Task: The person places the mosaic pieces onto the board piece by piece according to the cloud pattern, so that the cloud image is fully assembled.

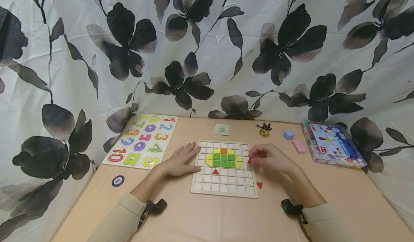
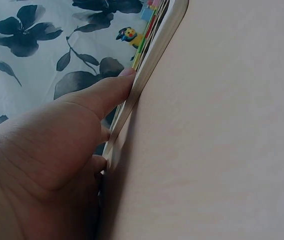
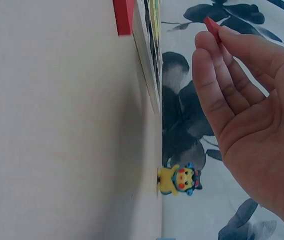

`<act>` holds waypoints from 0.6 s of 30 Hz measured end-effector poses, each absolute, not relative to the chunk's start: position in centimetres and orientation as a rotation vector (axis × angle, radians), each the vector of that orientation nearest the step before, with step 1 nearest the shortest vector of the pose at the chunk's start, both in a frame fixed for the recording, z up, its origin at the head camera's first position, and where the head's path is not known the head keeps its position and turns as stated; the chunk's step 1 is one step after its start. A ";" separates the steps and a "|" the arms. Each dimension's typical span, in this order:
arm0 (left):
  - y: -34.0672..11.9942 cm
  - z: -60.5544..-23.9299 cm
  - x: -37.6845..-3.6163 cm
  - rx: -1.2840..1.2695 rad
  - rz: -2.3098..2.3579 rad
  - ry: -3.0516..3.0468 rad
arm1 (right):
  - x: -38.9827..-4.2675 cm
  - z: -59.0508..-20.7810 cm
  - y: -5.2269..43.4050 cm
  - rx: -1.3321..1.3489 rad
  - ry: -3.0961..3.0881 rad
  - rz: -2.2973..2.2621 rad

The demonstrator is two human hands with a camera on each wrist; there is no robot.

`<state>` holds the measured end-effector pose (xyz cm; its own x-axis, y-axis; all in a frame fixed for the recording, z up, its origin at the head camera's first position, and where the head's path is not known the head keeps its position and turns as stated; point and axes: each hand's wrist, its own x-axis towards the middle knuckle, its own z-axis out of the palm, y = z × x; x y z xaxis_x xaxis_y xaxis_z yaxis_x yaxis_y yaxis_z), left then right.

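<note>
A white grid board point(image 1: 207, 187) lies on the table, with green, yellow and orange pieces forming a rounded shape on it. One red triangle point(image 1: 215, 172) sits in a cell below that shape. My left hand point(image 1: 179, 162) rests at the board's left edge, its fingers straight and touching the rim. Between thumb and fingertips, my right hand point(image 3: 252, 85) pinches a small red piece point(image 3: 212, 28), held just above the board's right edge. Another red triangle point(image 1: 260, 185) lies on the table beside the board's lower right edge.
Left of the board lies a number-and-shape puzzle sheet point(image 1: 106, 160), with a dark round token point(image 1: 118, 181) nearby. Behind stand a small card point(image 1: 221, 129) and a yellow figurine point(image 1: 265, 129). To the right are a blue block point(image 1: 288, 135), a pink block point(image 1: 299, 146) and a bead box point(image 1: 333, 141).
</note>
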<state>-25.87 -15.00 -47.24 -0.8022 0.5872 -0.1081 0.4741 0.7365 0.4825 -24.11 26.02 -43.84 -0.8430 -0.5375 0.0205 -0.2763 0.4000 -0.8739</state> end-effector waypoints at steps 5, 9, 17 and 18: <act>-15.0 -47.4 -25.9 0.828 0.644 2.683 | -23.9 -43.4 25.2 -0.732 2.398 -1.421; -15.0 -47.5 -26.0 0.827 0.635 2.684 | -23.6 -43.2 24.4 -0.727 2.381 -1.428; -14.9 -47.3 -26.0 0.820 0.642 2.673 | -23.4 -43.3 22.7 -0.721 2.442 -1.399; -14.9 -47.3 -25.9 0.825 0.648 2.675 | -23.4 -43.3 22.4 -0.729 2.450 -1.393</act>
